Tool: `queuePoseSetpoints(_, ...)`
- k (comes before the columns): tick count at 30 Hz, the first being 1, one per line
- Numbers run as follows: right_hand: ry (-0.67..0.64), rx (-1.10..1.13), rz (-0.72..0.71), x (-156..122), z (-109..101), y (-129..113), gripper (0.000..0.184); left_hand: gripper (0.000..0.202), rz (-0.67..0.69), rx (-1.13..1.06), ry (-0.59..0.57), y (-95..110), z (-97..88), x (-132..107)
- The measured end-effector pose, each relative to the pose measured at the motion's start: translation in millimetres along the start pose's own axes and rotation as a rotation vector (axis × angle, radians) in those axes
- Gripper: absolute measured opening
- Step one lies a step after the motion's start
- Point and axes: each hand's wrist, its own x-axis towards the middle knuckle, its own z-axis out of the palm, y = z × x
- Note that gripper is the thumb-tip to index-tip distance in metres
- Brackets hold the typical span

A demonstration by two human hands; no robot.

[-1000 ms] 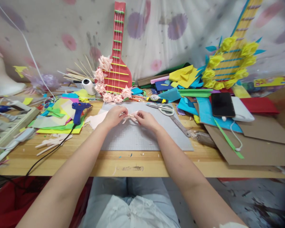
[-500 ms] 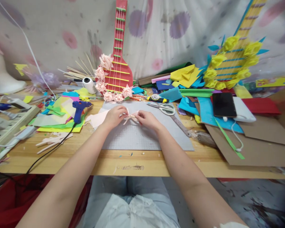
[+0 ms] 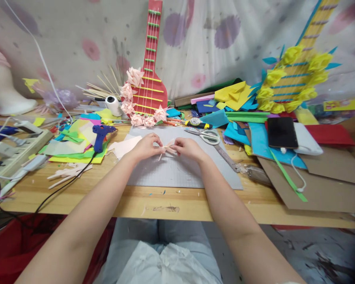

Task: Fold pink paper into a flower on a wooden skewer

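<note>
Over the grey cutting mat [image 3: 177, 175], my left hand [image 3: 149, 147] and my right hand [image 3: 187, 150] face each other, fingertips closed. Between them they pinch a small bundle of pale pink paper strips [image 3: 169, 148], with thin ends sticking out. Pale pink paper [image 3: 127, 146] lies beside my left hand at the mat's edge. Behind my hands stands a red paper guitar [image 3: 149, 92] with pink paper flowers [image 3: 127, 92] along its left side and bottom. White-handled scissors [image 3: 209, 137] rest on the mat to the right.
A blue glue gun [image 3: 99, 138] stands on coloured paper at left, its cord crossing the table. A ruler [image 3: 226, 157] and utility knife [image 3: 198, 123] lie right. Beyond are brown cardboard [image 3: 298, 189], a phone [image 3: 282, 132], a power strip [image 3: 38, 140] and a yellow paper guitar [image 3: 292, 83].
My hands have moved slightly apart and a little lower, and the pink strips between them show more. The whole view has shifted slightly.
</note>
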Motion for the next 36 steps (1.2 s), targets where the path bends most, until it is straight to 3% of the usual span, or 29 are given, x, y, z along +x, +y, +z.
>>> queuePoseSetpoints(14,-0.047,0.101,-0.008,-0.6,-0.7,-1.5,0.025,0.016,-0.048,0.008,0.013,2.9,-3.3,1.7)
queuePoseSetpoints(20,-0.042,0.153,-0.026,0.4,0.0,3.8,0.026,0.015,0.015,-0.06,-0.003,1.4,-5.4,-0.3)
queuePoseSetpoints(36,-0.126,0.32,-0.044,-1.1,-1.5,5.5,0.022,0.031,-0.116,-0.279,-0.03,6.4,-8.5,-5.2)
